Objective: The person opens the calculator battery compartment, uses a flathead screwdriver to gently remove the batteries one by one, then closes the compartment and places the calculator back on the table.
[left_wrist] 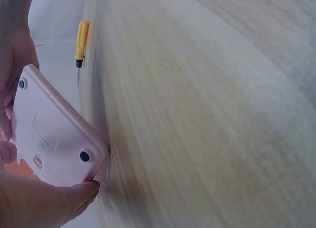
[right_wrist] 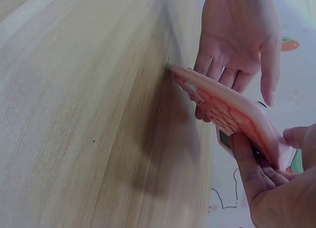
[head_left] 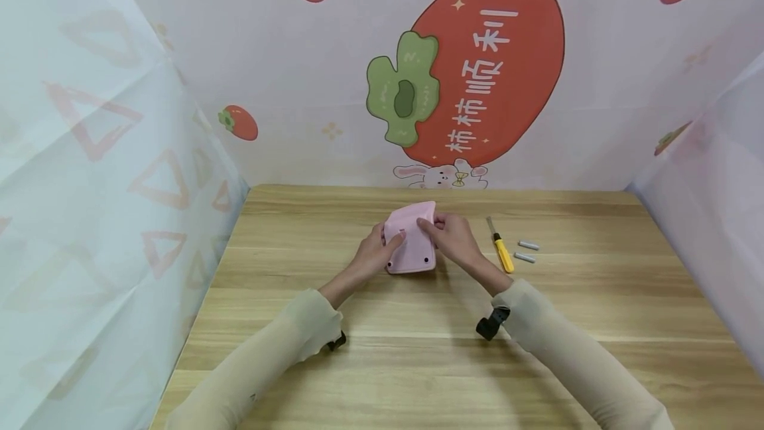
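Observation:
Both hands hold up a pink calculator, its back turned toward the head camera. Black round feet and a small battery-cover outline show on the back in the left wrist view. My left hand grips the left edge, thumb on the back and fingers behind. At the right edge, near the top, my right hand pinches it between thumb and fingers. From the right wrist view, the keys face down and away, and part of the display shows. One edge of the calculator is close to the tabletop.
A yellow-handled screwdriver lies on the wooden table to the right of the hands. Beside it are two small grey batteries, one behind the other. A printed backdrop stands along the table's far edge.

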`<act>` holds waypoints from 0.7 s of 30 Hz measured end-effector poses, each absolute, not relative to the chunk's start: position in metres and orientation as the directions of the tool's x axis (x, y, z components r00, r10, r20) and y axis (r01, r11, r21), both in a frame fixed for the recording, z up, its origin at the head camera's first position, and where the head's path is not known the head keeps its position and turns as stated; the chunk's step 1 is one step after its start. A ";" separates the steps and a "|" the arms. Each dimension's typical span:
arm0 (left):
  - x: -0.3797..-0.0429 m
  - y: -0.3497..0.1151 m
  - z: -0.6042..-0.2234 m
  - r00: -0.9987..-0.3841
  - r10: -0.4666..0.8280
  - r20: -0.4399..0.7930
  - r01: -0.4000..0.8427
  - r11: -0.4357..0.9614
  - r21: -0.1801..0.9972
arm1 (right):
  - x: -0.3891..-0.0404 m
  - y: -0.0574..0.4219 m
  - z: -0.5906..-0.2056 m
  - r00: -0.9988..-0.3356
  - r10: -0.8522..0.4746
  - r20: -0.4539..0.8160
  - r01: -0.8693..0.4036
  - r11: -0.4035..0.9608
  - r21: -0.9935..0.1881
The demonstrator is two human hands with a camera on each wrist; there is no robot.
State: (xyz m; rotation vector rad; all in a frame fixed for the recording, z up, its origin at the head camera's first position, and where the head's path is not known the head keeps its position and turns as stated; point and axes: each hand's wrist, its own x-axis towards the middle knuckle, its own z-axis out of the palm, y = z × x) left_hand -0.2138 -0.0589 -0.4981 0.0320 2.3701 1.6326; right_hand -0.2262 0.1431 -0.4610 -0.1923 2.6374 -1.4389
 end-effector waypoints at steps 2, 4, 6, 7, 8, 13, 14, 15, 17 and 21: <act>-0.214 -0.058 -0.497 -0.966 0.163 -0.201 -0.130 0.367 0.921 | -0.225 0.142 -0.459 -0.983 -0.172 -0.061 -0.039 0.527 -0.849; -0.215 -0.057 -0.497 -0.966 0.160 -0.203 -0.133 0.366 0.921 | -0.224 0.140 -0.458 -0.983 -0.172 -0.061 -0.039 0.522 -0.852; -0.215 -0.056 -0.496 -0.965 0.161 -0.206 -0.136 0.366 0.921 | -0.223 0.138 -0.456 -0.983 -0.171 -0.059 -0.039 0.519 -0.854; -0.216 -0.056 -0.496 -0.964 0.163 -0.210 -0.139 0.365 0.920 | -0.223 0.137 -0.455 -0.983 -0.173 -0.059 -0.040 0.518 -0.854; -0.215 -0.056 -0.495 -0.963 0.167 -0.210 -0.139 0.359 0.923 | -0.223 0.137 -0.455 -0.983 -0.174 -0.058 -0.041 0.516 -0.855; -0.215 -0.055 -0.494 -0.965 0.163 -0.207 -0.143 0.335 0.931 | -0.223 0.133 -0.453 -0.982 -0.180 -0.063 -0.036 0.498 -0.866; -0.215 -0.054 -0.494 -0.965 0.161 -0.208 -0.147 0.323 0.935 | -0.223 0.132 -0.453 -0.982 -0.178 -0.061 -0.035 0.489 -0.872; -0.216 -0.054 -0.493 -0.964 0.158 -0.214 -0.157 0.313 0.937 | -0.222 0.132 -0.452 -0.982 -0.178 -0.058 -0.035 0.478 -0.878; -0.217 -0.053 -0.493 -0.960 0.160 -0.232 -0.180 0.286 0.941 | -0.222 0.130 -0.451 -0.981 -0.189 -0.047 -0.043 0.447 -0.893; -0.218 -0.050 -0.493 -0.950 0.188 -0.250 -0.207 0.225 0.952 | -0.219 0.126 -0.450 -0.977 -0.212 -0.019 -0.067 0.391 -0.918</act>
